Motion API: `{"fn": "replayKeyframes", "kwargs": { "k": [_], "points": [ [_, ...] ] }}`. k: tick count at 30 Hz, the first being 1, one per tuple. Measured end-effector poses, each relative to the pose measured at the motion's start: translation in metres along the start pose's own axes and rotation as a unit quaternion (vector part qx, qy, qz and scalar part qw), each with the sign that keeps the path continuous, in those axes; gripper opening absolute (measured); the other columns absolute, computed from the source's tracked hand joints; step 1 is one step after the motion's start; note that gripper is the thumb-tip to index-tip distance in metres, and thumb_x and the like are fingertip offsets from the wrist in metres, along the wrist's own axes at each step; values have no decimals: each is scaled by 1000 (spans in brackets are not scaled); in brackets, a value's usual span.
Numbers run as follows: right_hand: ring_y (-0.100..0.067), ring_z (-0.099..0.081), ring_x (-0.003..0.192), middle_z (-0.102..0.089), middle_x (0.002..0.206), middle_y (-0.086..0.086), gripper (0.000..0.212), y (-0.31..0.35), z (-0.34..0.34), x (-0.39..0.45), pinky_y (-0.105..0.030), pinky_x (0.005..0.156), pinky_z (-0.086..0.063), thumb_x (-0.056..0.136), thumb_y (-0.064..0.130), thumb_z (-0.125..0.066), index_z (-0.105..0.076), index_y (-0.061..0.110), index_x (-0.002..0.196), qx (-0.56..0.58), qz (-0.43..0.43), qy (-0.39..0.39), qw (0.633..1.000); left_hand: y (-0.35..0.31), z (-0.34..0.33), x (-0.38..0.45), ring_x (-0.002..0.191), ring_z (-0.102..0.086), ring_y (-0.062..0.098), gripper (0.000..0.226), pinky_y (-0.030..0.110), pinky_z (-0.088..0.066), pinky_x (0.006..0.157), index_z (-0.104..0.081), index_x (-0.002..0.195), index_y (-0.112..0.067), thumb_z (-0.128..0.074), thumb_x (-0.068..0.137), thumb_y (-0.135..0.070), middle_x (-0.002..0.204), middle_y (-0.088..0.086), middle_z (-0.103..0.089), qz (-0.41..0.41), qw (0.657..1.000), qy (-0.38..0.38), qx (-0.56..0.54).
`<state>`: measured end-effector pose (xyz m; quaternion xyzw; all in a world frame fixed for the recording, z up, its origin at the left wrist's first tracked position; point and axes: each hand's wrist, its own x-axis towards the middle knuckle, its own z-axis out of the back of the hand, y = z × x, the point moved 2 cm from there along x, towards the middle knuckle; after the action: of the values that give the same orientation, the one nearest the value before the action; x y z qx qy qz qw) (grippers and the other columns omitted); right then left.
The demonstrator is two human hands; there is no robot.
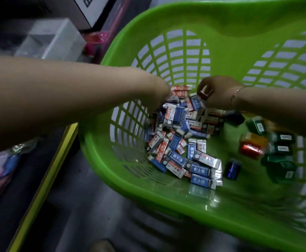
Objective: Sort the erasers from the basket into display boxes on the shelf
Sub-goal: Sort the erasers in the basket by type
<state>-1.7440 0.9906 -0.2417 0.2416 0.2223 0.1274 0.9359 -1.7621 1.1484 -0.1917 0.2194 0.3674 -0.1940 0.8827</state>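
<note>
Hands (pixel 215 91) among erasers (pixel 181 142); basket (pixel 166 195)

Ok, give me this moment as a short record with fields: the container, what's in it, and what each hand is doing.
container: green basket, lattice walls, tilted toward the camera
main contents: pile of blue and red sleeved erasers on the basket floor
other contents: green and red packaged items at the right of the basket, blurred
left hand: reaching into the pile, fingers hidden among the erasers
right hand: pinching a blue eraser above the pile
right wrist: thin bracelet
</note>
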Motion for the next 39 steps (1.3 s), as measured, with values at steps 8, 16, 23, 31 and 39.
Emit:
{"fn": "replayKeyframes", "kwargs": {
  "k": [8,16,23,31,39],
  "points": [
    [-32,-25,134,-28,148,-5,105,15,-51,-17,-42,108,-30,64,56,-75,-13,31,146,-156,58,74,983,-19,-14,17,118,-45,30,111,40,-41,98,-1,151,-32,-76,71,-51,148,14,-30,5,1000,27,6],
    [-24,-42,104,-34,114,-5,61,34,-67,-54,-31,81,-45,73,26,-71,-35,25,123,-105,175,69,977,-3,-7,12,98,-57,18,26,27,-42,76,-65,112,-16,-67,86,-19,111,2,-62,-24,992,126,-8],
    [-28,-42,118,-36,134,-8,42,51,-101,-85,-35,80,-50,88,23,-56,-46,23,129,-183,251,188,932,5,-5,10,75,-62,16,5,29,-52,67,-67,77,-16,-71,81,-17,85,0,-68,11,998,50,-21],
    [-27,-31,128,-20,145,-5,90,32,-63,-31,-39,100,-36,79,52,-62,-7,32,147,-189,143,87,968,-3,-2,20,55,-37,15,46,28,-33,47,-43,129,-11,-63,88,-18,73,-2,-41,41,993,-69,92],
    [-38,-28,128,-15,143,-11,49,59,-86,-65,-49,97,-39,80,28,-67,-49,22,126,-244,189,157,938,-7,-4,24,67,-48,15,46,27,-32,47,-48,128,-18,-59,90,-42,86,-2,-51,28,985,-33,166]
  ]
}}
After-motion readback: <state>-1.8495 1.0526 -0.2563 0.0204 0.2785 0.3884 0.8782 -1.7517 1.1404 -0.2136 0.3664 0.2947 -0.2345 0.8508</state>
